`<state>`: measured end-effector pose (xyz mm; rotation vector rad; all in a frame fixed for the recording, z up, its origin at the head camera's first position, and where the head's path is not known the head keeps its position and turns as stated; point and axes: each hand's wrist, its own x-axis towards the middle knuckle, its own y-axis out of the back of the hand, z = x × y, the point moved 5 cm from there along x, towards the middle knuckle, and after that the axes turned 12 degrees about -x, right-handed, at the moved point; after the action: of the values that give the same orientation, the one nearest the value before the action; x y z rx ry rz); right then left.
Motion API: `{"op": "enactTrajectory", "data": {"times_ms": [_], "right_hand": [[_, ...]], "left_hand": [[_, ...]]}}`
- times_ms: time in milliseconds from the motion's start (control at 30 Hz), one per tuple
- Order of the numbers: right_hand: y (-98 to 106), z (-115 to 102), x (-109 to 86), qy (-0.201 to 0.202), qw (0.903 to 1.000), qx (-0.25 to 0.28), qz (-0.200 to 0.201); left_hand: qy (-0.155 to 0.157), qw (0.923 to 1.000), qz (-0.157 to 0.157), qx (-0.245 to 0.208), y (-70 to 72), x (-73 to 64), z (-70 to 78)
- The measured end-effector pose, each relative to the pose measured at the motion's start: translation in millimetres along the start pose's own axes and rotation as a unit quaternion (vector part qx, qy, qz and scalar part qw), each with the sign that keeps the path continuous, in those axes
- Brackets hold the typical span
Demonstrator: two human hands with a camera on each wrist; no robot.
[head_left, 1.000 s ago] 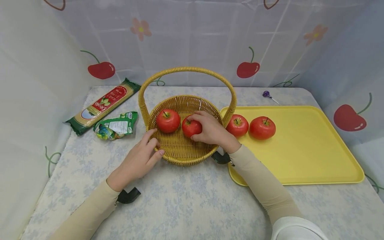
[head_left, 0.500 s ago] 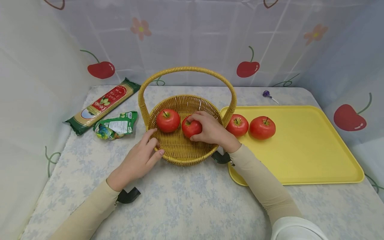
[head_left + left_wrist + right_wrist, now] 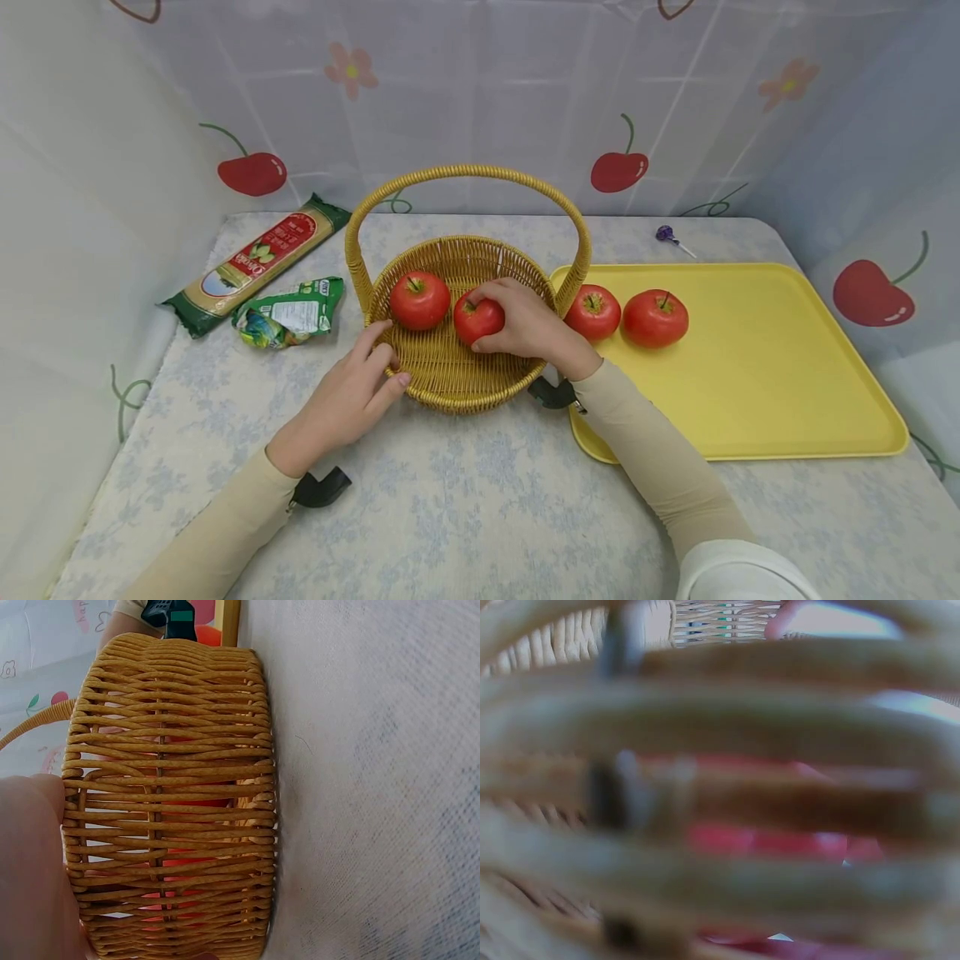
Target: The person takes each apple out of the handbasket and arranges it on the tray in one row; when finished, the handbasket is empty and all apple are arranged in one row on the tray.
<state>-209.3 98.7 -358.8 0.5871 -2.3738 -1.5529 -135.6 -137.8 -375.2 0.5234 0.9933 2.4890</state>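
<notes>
In the head view a yellow wicker basket (image 3: 450, 379) with a tall arched handle stands mid-table. Inside it, my right hand (image 3: 521, 321) grips a red apple (image 3: 474, 323) between thumb and fingers. Another red apple (image 3: 420, 300) sits at its left, close beside it. My left hand (image 3: 341, 408) holds the basket's rim at the front left, fingers bent over the edge. The left wrist view has the woven wall (image 3: 169, 795) up close, with red showing through gaps. Blurred wicker strands (image 3: 780, 709) cover most of the right wrist view.
Right of the basket, a yellow tray (image 3: 765, 367) bears two red apples (image 3: 656, 319) at its left end. A lollipop (image 3: 666, 235) lies behind the tray. To the left are a long pasta packet (image 3: 258, 262) and a crumpled green packet (image 3: 292, 315).
</notes>
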Motion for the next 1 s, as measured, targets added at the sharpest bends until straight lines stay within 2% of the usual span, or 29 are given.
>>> {"op": "enactTrajectory", "data": {"times_ms": [333,667,1000], "right_hand": [[0.1,-0.2,0.2,-0.003,0.9999,0.010,-0.005],[1.7,-1.6,-0.9,0.028,0.9996,0.008,0.005],[11.1,-5.0,-4.1,0.032,0.9987,0.035,0.020]], "left_hand": [[-0.005,1.0000,0.000,0.002,-0.3,0.3,-2.5],[0.000,1.0000,-0.002,-0.003,-2.3,0.1,-3.2],[-0.006,1.0000,0.001,0.000,-0.5,-0.7,-0.8]]}}
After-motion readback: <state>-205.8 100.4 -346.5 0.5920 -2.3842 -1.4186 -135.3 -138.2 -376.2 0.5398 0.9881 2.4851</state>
